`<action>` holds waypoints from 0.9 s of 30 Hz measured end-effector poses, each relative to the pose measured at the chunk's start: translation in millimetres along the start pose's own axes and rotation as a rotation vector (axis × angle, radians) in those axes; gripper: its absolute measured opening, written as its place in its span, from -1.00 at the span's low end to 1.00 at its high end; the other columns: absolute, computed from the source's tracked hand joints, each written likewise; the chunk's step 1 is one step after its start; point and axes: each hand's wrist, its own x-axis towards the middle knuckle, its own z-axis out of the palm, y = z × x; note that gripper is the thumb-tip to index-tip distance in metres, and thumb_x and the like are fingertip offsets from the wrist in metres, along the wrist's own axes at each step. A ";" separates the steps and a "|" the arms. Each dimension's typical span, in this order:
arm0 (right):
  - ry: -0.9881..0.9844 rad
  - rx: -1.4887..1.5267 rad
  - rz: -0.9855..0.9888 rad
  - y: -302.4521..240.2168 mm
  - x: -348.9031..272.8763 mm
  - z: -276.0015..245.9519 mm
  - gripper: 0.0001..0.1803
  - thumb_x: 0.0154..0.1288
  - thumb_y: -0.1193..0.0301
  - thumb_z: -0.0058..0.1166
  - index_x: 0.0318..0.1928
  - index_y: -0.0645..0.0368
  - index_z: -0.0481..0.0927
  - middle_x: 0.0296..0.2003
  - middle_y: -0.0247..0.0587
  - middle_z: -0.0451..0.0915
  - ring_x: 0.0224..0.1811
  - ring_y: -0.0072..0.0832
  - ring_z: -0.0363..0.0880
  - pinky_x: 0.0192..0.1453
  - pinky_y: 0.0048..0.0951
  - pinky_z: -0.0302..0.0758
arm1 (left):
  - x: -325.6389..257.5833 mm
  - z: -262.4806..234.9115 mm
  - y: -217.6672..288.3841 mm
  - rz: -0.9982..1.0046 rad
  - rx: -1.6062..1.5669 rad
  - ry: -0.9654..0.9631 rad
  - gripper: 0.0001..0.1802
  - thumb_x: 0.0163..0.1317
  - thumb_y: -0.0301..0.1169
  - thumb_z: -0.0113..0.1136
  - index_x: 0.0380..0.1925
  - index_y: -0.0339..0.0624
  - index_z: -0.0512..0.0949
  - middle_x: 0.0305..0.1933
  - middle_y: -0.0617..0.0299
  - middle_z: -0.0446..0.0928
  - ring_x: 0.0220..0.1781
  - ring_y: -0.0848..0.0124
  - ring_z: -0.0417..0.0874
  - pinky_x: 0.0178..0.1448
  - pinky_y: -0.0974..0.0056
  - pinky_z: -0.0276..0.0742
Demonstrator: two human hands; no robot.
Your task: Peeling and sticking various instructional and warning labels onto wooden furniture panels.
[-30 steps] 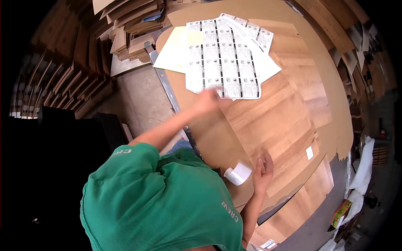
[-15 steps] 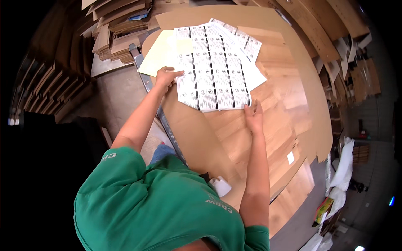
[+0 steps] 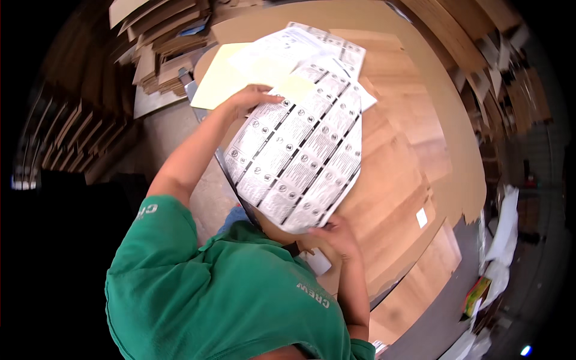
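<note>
A white sheet of printed labels (image 3: 300,150), with black bars and small round symbols, is tilted and lifted toward me over the work surface. My left hand (image 3: 251,99) pinches its left edge, thumb and fingers closed near the far end. Its near corner is gripped by my right hand (image 3: 339,236), close to my body. Beyond the sheet lie a pale yellow sheet (image 3: 221,75), other white papers (image 3: 270,51) and another printed label sheet (image 3: 354,53), overlapping one another.
Wood-grain boards (image 3: 396,156) and brown cardboard (image 3: 462,156) cover the table. A small white label (image 3: 421,217) lies on the right. Stacked flat cardboard (image 3: 162,69) stands at the far left, long boxes (image 3: 480,36) at the far right. A white object (image 3: 318,262) sits near my waist.
The label sheet has come off the pile and swung toward me, turning as it moved. My right hand has moved nearer my body and now holds its corner. White papers beneath are uncovered.
</note>
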 end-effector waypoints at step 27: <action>0.404 0.003 -0.610 -99.1 -64.0 -117.4 -0.40 0.07 0.53 0.26 0.16 0.26 0.36 -0.11 -0.03 0.57 -0.06 -0.49 0.56 0.00 -0.46 0.49 | -68.1 199.9 129.7 0.281 0.829 -1.291 -0.55 -0.06 -0.67 0.21 -0.05 -0.39 0.54 -0.18 0.14 0.65 -0.19 0.53 0.64 -0.05 0.42 0.53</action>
